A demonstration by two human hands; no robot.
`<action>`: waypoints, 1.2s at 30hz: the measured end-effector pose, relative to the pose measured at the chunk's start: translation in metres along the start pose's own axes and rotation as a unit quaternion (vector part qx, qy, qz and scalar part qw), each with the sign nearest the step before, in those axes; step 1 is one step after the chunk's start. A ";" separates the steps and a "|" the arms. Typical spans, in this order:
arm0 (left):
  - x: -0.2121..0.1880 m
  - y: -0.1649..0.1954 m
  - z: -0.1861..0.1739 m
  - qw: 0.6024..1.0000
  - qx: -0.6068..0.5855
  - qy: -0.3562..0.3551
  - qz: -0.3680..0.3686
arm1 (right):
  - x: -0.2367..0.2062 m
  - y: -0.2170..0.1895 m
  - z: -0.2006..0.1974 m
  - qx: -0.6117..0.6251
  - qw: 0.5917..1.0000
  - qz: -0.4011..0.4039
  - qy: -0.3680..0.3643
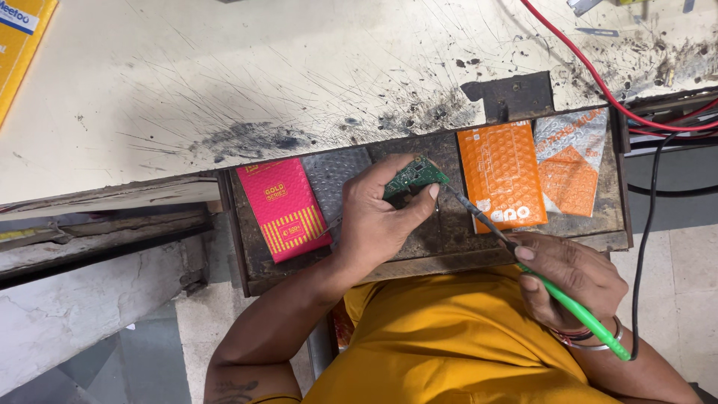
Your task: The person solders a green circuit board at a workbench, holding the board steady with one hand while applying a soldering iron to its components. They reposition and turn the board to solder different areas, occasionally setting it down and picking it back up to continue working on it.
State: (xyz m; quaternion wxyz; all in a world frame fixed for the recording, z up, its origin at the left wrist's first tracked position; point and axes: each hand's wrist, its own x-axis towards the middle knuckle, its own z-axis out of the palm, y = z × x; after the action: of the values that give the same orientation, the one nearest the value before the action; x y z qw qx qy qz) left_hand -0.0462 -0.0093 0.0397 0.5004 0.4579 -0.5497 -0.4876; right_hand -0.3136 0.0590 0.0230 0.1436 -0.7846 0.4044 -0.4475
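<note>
Seen from above: scarred cream worktop point(262, 67) across the upper frame, blackened with scratches and burn marks near its front edge. Below centre, a dark, worn wooden tray point(441, 251) holding a pink packet point(283, 208) at left, a grey bubble pouch point(334, 173) beside it, an orange bubble pouch point(502, 176) and a second orange-and-clear pouch point(572, 161) at right. Left hand point(378, 213) at centre, fingers pinched around a small green circuit board point(415, 174) held over the tray. Right hand point(572, 280) at lower right, fingers wrapped around a green-handled soldering iron point(557, 295), tip just beside the board. Red cable point(591, 75) trailing at upper right. Pale tiled floor point(673, 262) at the right edge.
</note>
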 end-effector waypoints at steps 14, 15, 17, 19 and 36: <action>0.000 0.005 0.002 0.999 0.033 0.014 0.023 | 0.005 0.001 0.002 0.004 1.000 0.003 -0.009; 0.000 0.004 0.002 0.999 0.039 0.016 0.022 | 0.006 0.001 0.002 0.003 1.000 0.002 -0.008; 0.000 0.004 0.002 0.998 0.043 0.021 0.030 | 0.006 0.000 0.003 -0.001 1.000 0.004 -0.009; 0.000 0.004 0.003 0.998 0.049 0.024 0.039 | 0.006 -0.002 0.002 -0.005 1.000 0.009 -0.012; -0.001 0.004 0.003 0.998 0.024 0.029 0.041 | 0.036 -0.034 -0.004 -0.065 0.995 -0.020 -0.079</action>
State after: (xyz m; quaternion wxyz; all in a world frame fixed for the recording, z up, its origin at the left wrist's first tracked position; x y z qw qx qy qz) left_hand -0.0495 -0.0077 0.0437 0.5245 0.4604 -0.5652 -0.4399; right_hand -0.2895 0.0536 0.0666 0.1148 -0.8329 0.4048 -0.3595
